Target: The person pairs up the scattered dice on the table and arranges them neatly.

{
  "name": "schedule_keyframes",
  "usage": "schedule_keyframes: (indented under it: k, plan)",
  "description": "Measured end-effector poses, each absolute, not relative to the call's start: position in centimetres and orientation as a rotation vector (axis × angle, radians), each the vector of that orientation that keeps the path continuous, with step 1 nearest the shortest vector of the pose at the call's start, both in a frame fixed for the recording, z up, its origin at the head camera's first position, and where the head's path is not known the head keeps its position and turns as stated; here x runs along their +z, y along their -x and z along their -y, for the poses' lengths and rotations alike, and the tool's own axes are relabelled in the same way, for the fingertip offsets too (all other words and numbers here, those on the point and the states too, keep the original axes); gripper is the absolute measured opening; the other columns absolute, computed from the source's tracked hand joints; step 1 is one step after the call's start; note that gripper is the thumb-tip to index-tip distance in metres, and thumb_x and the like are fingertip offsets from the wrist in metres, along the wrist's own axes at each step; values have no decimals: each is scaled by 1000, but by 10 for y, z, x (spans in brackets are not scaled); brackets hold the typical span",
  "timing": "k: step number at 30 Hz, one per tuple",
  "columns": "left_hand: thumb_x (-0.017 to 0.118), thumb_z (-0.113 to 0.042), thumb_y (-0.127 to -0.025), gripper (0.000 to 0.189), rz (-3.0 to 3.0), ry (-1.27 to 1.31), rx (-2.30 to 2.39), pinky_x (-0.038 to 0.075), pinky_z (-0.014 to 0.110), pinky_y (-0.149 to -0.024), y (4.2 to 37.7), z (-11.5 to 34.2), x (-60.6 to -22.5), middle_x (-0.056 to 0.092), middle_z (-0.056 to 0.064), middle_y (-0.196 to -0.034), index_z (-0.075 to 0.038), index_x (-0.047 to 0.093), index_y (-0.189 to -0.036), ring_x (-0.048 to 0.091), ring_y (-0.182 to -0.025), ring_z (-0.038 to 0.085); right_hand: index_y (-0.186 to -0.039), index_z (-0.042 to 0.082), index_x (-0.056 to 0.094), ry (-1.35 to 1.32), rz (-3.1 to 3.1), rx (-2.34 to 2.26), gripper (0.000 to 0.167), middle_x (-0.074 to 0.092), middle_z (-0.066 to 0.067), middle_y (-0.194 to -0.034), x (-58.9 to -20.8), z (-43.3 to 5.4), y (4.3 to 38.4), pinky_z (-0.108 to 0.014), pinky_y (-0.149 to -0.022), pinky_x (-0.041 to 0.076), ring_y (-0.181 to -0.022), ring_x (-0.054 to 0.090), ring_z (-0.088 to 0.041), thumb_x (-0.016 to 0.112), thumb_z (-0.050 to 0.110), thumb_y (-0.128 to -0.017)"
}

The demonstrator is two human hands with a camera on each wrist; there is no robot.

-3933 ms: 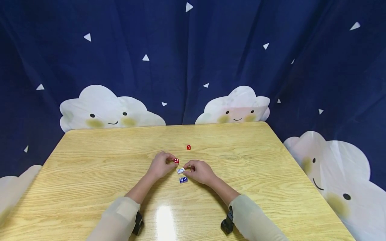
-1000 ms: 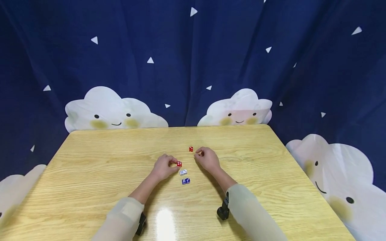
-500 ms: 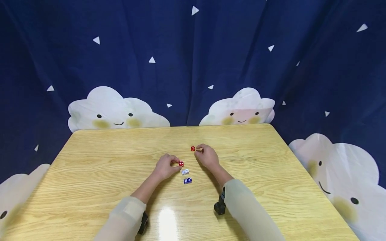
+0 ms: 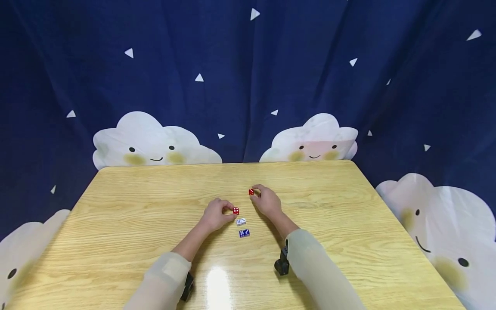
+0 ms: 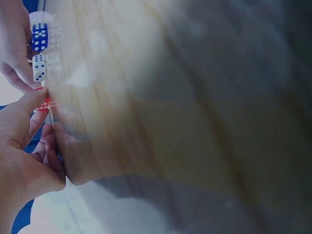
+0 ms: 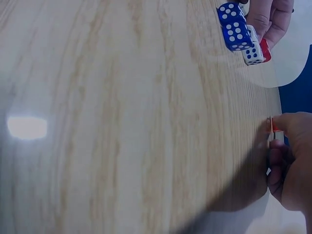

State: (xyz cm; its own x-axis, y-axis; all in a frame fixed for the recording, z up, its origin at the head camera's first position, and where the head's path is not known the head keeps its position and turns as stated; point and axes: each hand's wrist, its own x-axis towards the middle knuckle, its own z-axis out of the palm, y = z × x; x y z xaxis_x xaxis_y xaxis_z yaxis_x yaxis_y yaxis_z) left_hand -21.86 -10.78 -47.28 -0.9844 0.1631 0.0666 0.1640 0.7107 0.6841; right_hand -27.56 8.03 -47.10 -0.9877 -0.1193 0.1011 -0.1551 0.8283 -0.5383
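Note:
Thumb and finger of my left hand [image 4: 215, 214] pinch a red die [image 4: 236, 211] with white pips, standing on the table. Farther back and slightly right, my right hand [image 4: 268, 201] has its thumb and finger on a second red die [image 4: 251, 192]. Just in front of the left hand's die lie two white dice [image 4: 241, 221] side by side, and nearer still two blue dice [image 4: 244, 233] sit together. Fingers cover most of the left hand's red die [image 5: 43, 106] in the left wrist view. The right wrist view shows only a sliver of the right hand's die.
The dice stand on a light wooden table [image 4: 147, 219], its far edge meeting a dark blue curtain [image 4: 217, 56] with cloud figures. A black wrist camera [image 4: 282, 262] is strapped at the right sleeve, another [image 4: 187, 287] at the left.
My right hand has left the white dice, moved back to the far red die and closed its fingertips on it. The left hand keeps its pinch on the nearer red die.

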Motion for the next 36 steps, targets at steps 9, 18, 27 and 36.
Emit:
schedule_keyframes:
  k: [9, 18, 27, 36]
  plan:
    - [75, -21, -77, 20, 2900, 311, -1161, 37, 28, -68, 219, 107, -473, 55, 5, -85, -8, 69, -91, 44, -76, 15, -111, 16, 65, -177, 2930, 868, 27, 68, -2, -84, -475, -80, 278, -26, -53, 38, -62, 51, -12, 60, 29, -89]
    - [74, -21, -77, 20, 2915, 301, -1148, 36, 28, -68, 219, 107, -472, 55, 6, -85, -8, 68, -92, 44, -76, 15, -108, 15, 66, -237, 2905, 956, 24, 58, 1, -66, -472, -81, 275, -26, -50, 35, -57, 48, -11, 62, 27, -88]
    - [74, -20, -77, 19, 2907, 298, -1156, 36, 28, -68, 218, 107, -471, 54, 6, -84, -8, 68, -90, 43, -76, 15, -111, 15, 65, -326, 2926, 961, 26, 50, 3, -60, -466, -87, 270, -25, -47, 31, -52, 42, -10, 59, 26, -88]
    - [74, -21, -78, 21, 2915, 275, -1174, 38, 28, -70, 216, 106, -470, 55, 5, -87, -8, 68, -93, 46, -78, 16, -111, 14, 65, -390, 2914, 983, 26, 49, 3, -59, -465, -93, 264, -24, -48, 31, -51, 41, -10, 63, 26, -88]
